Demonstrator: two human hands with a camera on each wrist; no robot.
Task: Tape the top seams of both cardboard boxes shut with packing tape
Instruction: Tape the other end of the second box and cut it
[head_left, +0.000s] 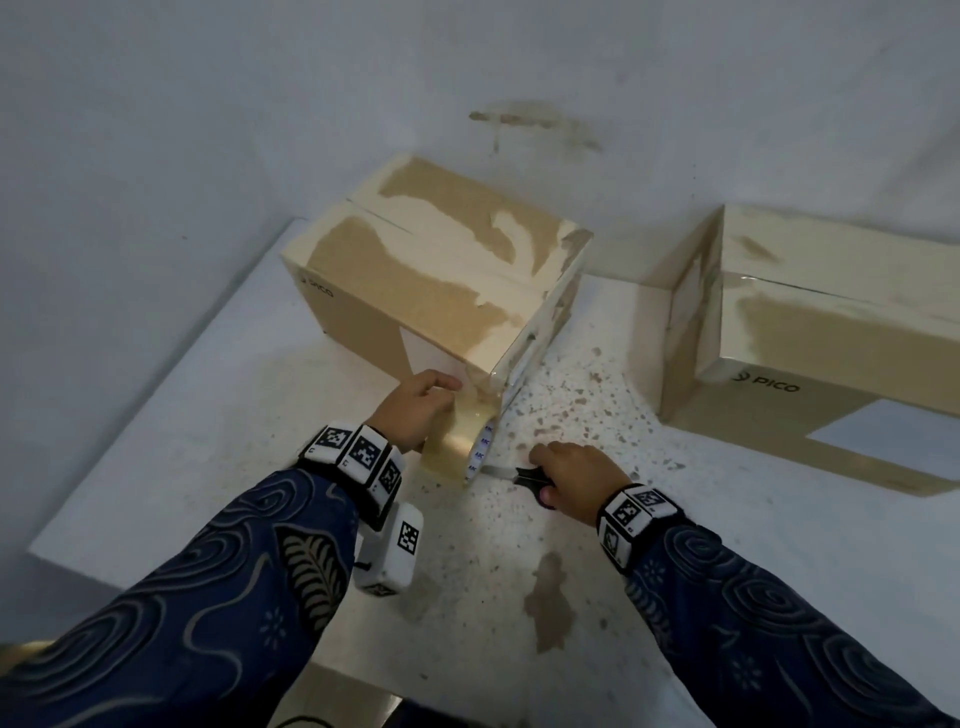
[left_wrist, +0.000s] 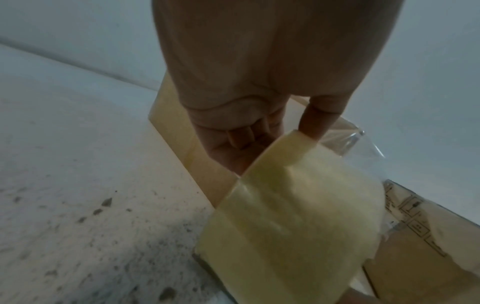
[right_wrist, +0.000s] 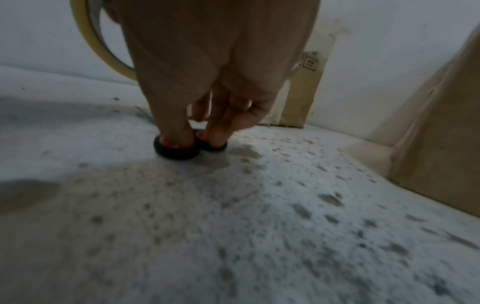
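The left cardboard box (head_left: 431, 270) stands at the table's middle, its top glossy with clear tape. A second box (head_left: 831, 343) stands at the right. My left hand (head_left: 418, 408) grips a roll of clear packing tape (head_left: 457, 447) just below the left box's near corner. A strip of tape (head_left: 485, 387) runs from the roll up onto that corner. In the left wrist view the roll (left_wrist: 285, 226) fills the foreground under my fingers (left_wrist: 314, 123). My right hand (head_left: 576, 478) holds black-handled scissors (head_left: 524, 475) lying on the table, blade toward the roll. Its fingertips (right_wrist: 179, 137) sit in the handle loops (right_wrist: 176, 150).
The white table (head_left: 519, 597) is speckled and stained, with a brown patch (head_left: 550, 597) near the front. Its left edge (head_left: 156, 374) runs close to the left box. A white wall (head_left: 467, 78) rises right behind both boxes. A gap of table separates the boxes.
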